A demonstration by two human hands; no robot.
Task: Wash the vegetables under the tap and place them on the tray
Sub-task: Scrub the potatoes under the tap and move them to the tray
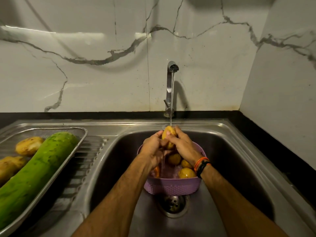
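Note:
A yellow potato (168,132) is held under the running stream from the chrome tap (171,69). My left hand (153,147) and my right hand (183,144) both grip it from either side, above a purple basket (171,186) standing in the sink (239,159). In the basket lie several more potatoes (186,173) and something orange (156,171), partly hidden by my left wrist. On the drainboard to the left, a steel mesh tray (80,134) carries a long green gourd (39,166) and two potatoes (28,145).
The sink drain (173,205) shows just in front of the basket. A black counter edge (273,144) runs behind and to the right of the sink. Marble wall panels close off the back and right side.

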